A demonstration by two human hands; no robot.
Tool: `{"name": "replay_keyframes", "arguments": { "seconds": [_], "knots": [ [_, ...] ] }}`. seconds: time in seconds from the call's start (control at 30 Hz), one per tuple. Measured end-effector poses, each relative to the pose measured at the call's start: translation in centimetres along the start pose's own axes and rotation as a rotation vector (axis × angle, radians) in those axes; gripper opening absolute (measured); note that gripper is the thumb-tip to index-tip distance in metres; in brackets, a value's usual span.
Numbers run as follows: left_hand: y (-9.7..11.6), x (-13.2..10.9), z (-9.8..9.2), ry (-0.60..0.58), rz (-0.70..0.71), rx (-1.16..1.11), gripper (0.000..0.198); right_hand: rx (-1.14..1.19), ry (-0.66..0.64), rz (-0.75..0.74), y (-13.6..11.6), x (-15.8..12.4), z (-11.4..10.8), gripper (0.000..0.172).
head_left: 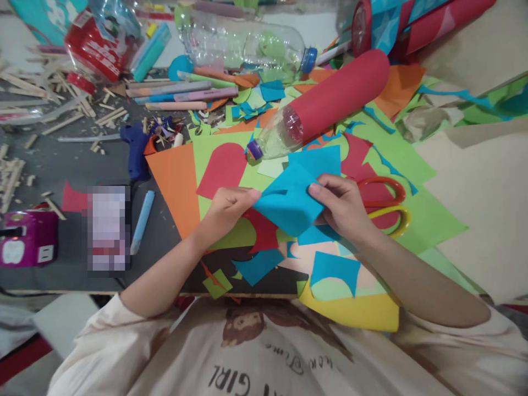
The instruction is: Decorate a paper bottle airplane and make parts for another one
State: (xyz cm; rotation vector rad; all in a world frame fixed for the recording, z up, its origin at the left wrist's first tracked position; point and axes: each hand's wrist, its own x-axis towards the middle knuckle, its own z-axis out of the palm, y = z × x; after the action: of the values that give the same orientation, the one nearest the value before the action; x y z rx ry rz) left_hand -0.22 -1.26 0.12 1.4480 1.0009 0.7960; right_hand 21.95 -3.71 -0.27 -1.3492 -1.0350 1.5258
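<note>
A piece of blue paper [289, 206] is held up between both hands, with a slit near its upper left part. My left hand [231, 212] pinches its left corner between thumb and fingers. At the right edge, my right hand [340, 203] grips the paper with the thumb on top. Just right of my right hand lie scissors with red and yellow handles [398, 220], their blades hidden. A red paper piece with a rounded top [225, 168] lies on green paper beyond my left hand. Blue offcuts [336, 269] lie nearer my body.
Behind the hands lies a bottle wrapped in red paper [342, 93], and farther back a clear bottle [247, 47]. On the left are a blue glue gun [136, 151], a phone [109, 228], a light blue marker [143, 223], a purple box [28, 239] and scattered wooden sticks [12, 181].
</note>
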Motion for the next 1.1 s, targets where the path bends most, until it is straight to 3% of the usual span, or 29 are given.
{"name": "replay_keyframes", "arguments": {
  "seconds": [0.13,0.2,0.27,0.37,0.47,0.7,1.0,1.1],
  "knots": [
    [0.7,-0.2,-0.1,-0.089,0.001,-0.049,0.04,0.093,0.078,-0.013,0.1,0.4,0.2,0.047],
    [0.7,-0.4,-0.2,-0.07,0.017,-0.039,0.02,0.139,0.12,-0.07,0.1,0.7,0.3,0.047],
    [0.5,-0.4,-0.2,0.001,0.035,0.005,0.012,0.141,0.119,-0.132,0.2,1.0,0.5,0.044],
    [0.0,-0.4,0.0,0.168,0.029,0.071,0.017,0.033,0.038,-0.224,0.6,0.9,0.5,0.048],
    [-0.3,-0.3,0.1,0.234,0.019,0.054,0.025,-0.091,-0.021,-0.321,1.1,0.3,0.4,0.06],
    [0.0,-0.5,0.3,0.129,-0.018,-0.033,0.032,-0.229,-0.098,-0.328,0.7,0.1,0.1,0.032],
    [-0.3,-0.7,0.0,-0.053,0.03,-0.034,0.037,-0.185,-0.222,-0.238,0.1,-0.3,0.1,0.028],
    [-0.4,-0.6,0.1,-0.048,0.041,-0.024,0.036,-0.178,-0.155,-0.252,0.0,-0.3,0.3,0.026]
  ]
}}
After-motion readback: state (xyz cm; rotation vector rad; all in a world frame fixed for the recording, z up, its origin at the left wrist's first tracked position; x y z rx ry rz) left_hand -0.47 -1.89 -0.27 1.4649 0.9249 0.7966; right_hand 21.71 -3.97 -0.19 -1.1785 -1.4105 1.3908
